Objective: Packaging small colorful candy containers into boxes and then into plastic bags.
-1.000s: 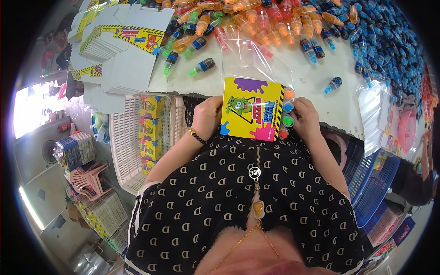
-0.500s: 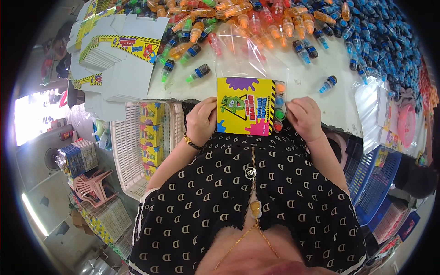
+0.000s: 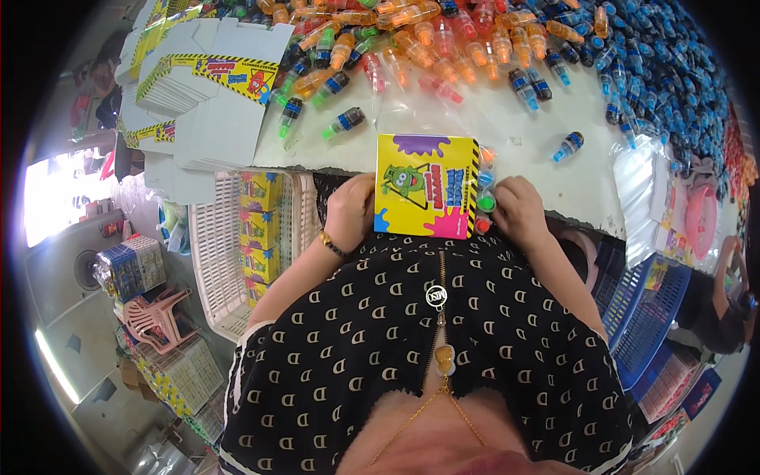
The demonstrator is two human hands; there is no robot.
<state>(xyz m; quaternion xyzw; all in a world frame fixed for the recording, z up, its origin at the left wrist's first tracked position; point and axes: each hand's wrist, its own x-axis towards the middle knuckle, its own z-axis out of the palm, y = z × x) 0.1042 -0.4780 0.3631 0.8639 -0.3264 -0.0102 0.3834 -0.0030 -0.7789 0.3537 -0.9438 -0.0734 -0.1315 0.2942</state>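
Hands Hold a Yellow Box at the Table Edge

Hands sit on both sides of a yellow box (image 3: 426, 186). This box stands near the middle of the picture, at the near edge of the white table (image 3: 507, 127). It has a green monster and purple and pink splats on it.

The left hand (image 3: 350, 212) is at 9 o'clock from the box. Its fingers are curled and press on the box's left side. A gold bracelet (image 3: 333, 244) is on that wrist.

The right hand (image 3: 518, 210) is at 3 o'clock from the box. Its fingers are bent and touch the box's right side. Small round caps (image 3: 484, 202) in blue, green and red peek out there, between the box and this hand.

At 12 o'clock, lots of little bottles (image 3: 443, 36) lie in a pile on the table. One blue bottle (image 3: 568, 146) lies alone at 2 o'clock. Flat cartons (image 3: 210, 87) are stacked at 10 o'clock. A white crate (image 3: 237, 237) with more yellow boxes stands at 9 o'clock, under the table edge. Blue baskets (image 3: 645, 309) are at 4 o'clock.
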